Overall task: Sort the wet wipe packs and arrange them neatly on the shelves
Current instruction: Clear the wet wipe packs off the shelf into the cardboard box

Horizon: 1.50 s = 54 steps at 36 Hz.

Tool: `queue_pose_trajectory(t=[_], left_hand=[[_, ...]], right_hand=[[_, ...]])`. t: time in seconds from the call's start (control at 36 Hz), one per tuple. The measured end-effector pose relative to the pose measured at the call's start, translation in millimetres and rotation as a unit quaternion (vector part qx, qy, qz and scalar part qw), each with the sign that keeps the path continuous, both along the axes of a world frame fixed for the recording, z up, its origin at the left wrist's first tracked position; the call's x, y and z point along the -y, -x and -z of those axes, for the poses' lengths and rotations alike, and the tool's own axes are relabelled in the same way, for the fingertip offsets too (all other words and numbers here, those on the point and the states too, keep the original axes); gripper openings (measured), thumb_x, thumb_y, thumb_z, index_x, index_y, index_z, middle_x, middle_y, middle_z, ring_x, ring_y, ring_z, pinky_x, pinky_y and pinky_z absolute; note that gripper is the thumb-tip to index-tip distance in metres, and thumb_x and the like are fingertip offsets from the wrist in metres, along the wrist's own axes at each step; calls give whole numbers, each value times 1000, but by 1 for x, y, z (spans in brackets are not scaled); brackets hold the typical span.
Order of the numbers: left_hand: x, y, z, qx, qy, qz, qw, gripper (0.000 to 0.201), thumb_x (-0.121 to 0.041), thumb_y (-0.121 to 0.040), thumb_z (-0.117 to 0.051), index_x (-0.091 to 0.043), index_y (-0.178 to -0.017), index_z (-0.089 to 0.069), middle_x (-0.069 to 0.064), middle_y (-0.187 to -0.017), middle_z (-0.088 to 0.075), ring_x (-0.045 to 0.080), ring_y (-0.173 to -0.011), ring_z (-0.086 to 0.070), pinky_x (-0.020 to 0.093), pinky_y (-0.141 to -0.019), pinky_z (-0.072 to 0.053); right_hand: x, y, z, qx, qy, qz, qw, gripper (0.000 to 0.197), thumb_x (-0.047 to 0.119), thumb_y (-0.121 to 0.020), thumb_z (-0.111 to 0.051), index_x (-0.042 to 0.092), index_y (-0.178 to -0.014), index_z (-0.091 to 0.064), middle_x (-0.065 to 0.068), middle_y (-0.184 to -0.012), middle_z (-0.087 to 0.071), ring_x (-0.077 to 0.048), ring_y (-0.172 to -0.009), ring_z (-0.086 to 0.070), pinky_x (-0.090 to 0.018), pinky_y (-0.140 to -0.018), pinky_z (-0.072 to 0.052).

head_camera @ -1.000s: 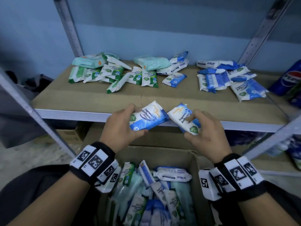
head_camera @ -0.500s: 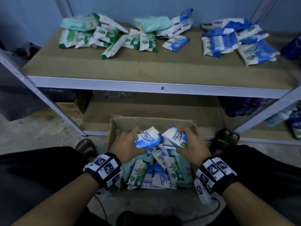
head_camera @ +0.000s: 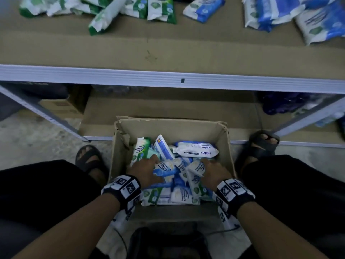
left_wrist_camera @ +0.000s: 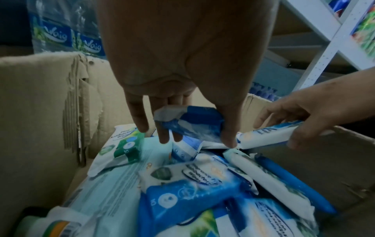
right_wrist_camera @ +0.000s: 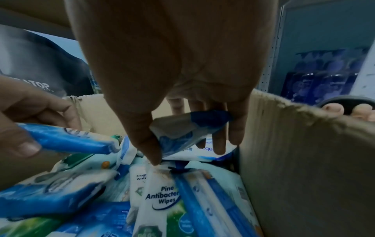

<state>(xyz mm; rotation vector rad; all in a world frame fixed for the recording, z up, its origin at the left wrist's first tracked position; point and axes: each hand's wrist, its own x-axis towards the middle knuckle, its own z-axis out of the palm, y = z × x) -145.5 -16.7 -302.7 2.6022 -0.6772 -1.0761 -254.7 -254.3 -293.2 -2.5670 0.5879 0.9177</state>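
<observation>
Brown board shelf with pale metal front rail (head_camera: 168, 79): top level carries loose packs in two colour groups, green-and-white packs (head_camera: 130, 10) left, blue-and-white packs (head_camera: 276, 14) right. Both groups cut off by the frame edge, so no reliable count.

Open brown cardboard box (head_camera: 226, 146) on the floor in front of the lower shelf, between the person's two sandalled feet. Full of mixed wipe packs, overlapping, lying at all angles; count not possible.

White "antabax" pack (head_camera: 197, 150) on top at the box's far side, lying flat, long axis left-right.

Left hand (head_camera: 147, 171) inside the box, thumb and fingers pinching a small blue-and-white wipe pack (left_wrist_camera: 190, 123). In the left wrist view its long axis runs roughly across the palm, tilted down toward the thumb.

Right hand (head_camera: 212, 172) also in the box, thumb and fingers gripping a second blue-and-white wipe pack (right_wrist_camera: 186, 129), long axis slanted, the dark blue end up by the fingers.

Two packs held, one per hand, both just above the pile.
</observation>
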Motion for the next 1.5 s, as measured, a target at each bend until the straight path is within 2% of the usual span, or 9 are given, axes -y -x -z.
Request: queue_pose_trajectory(t=[0.14,0.25,0.53,0.72,0.89,1.03,1.14,1.31,1.5], left_hand=[[4,-14,20,76,-36,3,996,67,-59,-83,-66,-20,-130,-40,6,-122,-62,27,-110,-59,35,-87,-45],[-2,-23,34,116,-80,34,989,70,-59,-81,-66,-22,-135,-40,5,-135,-50,29,-125,-43,41,-98,-37],[0,-29,51,56,-45,-27,997,76,-43,-68,-85,-21,-128,-47,7,-129,-48,31,-112,-53,39,-90,-46],[1,-35,57,65,-39,-87,993,68,-36,-72,-84,-19,-130,-51,11,-132,-48,35,-114,-53,40,-91,-46],[-1,-36,55,43,-50,-101,993,80,-45,-70,-85,-19,-135,-47,11,-136,-44,35,-120,-48,44,-96,-46],[-1,-32,36,29,-88,-55,994,103,-60,-70,-78,-16,-150,-30,10,-151,-31,35,-134,-34,46,-107,-40],[1,-26,11,50,-99,-13,994,99,-64,-74,-72,-15,-149,-29,10,-153,-28,34,-136,-32,46,-105,-41],[9,-15,-34,69,-80,44,993,89,-68,-78,-65,-14,-144,-39,10,-141,-44,31,-128,-44,45,-100,-45],[23,-12,-99,136,-47,76,987,77,-73,-82,-55,-18,-134,-48,6,-134,-50,28,-116,-54,39,-89,-48]], right_hand=[[3,-8,15,51,29,-36,998,58,27,-85,-63,24,-136,-35,-6,-133,-53,-32,-119,-52,-40,-96,-46],[7,-11,24,37,93,-98,990,57,24,-87,-61,25,-140,-39,-7,-146,-30,-35,-131,-31,-46,-105,-31],[5,-26,48,-50,34,-38,997,53,8,-87,-55,17,-138,-46,-11,-137,-43,-36,-121,-53,-45,-95,-52],[14,-25,60,-67,5,-17,998,54,14,-90,-58,12,-142,-45,-10,-147,-41,-29,-132,-44,-36,-105,-41],[16,-26,54,-111,-19,-27,993,66,20,-92,-56,13,-151,-28,-10,-157,-19,-33,-142,-28,-41,-111,-37],[8,-13,44,-83,-10,-38,996,61,20,-96,-50,19,-152,-25,-10,-159,-14,-35,-144,-22,-44,-114,-33],[1,-9,23,-58,-30,-21,998,62,24,-98,-51,21,-154,-25,-10,-161,-14,-33,-146,-20,-43,-115,-32],[-8,-10,-26,80,-56,-10,995,43,31,-96,-52,15,-135,-51,-10,-134,-53,-30,-123,-52,-37,-99,-46],[-7,-15,-86,178,-64,2,982,52,40,-100,-49,18,-147,-40,-10,-131,-61,-29,-115,-59,-39,-93,-49]])
